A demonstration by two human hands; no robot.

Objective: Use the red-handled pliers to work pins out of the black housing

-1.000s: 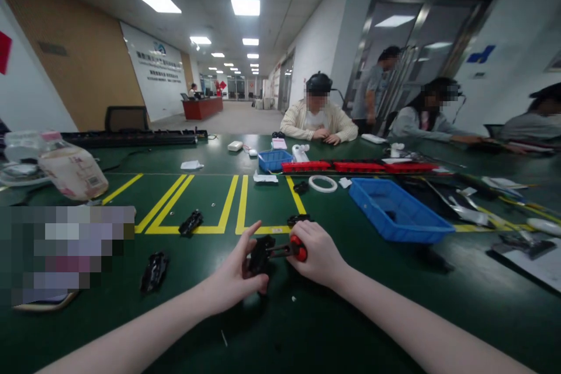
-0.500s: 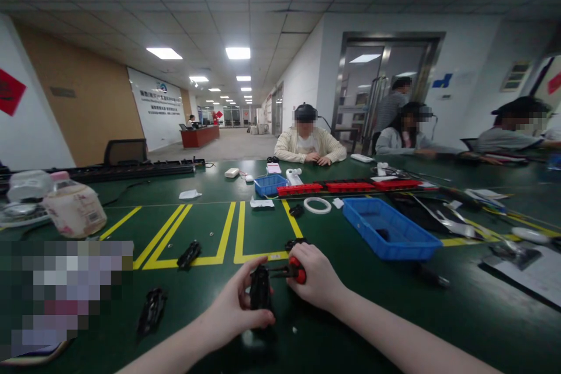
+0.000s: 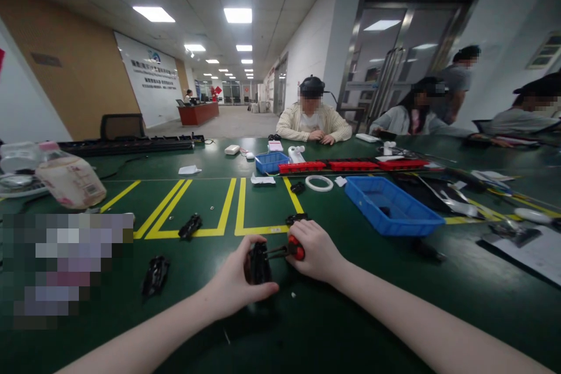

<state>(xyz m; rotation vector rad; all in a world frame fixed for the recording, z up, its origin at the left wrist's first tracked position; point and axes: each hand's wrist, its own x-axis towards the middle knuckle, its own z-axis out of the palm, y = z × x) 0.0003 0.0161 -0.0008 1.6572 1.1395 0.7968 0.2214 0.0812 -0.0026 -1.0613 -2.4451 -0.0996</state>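
Observation:
My left hand (image 3: 239,277) grips a black plastic part (image 3: 260,266) upright between thumb and fingers, just above the green table. In my right hand (image 3: 319,251) is a pair of red-handled pliers (image 3: 297,248), its dark jaws pointing left at the side of the part. Whether the jaws touch it or hold anything, I cannot tell. Similar black parts lie around: one (image 3: 155,274) left of my hand, another (image 3: 190,226) on the yellow tape, and one (image 3: 298,219) partly hidden behind my right hand.
A blue bin (image 3: 394,210) holding a small dark thing stands to the right, with a smaller blue bin (image 3: 272,162) farther back. A white ring (image 3: 319,183) and red strips (image 3: 355,166) lie beyond. A bottle (image 3: 72,175) is at left. Across the table sits a person (image 3: 313,120).
The view has tilted down, so the table things appear higher. Both hands keep their hold on the part and the pliers. A standing person in the background has moved right.

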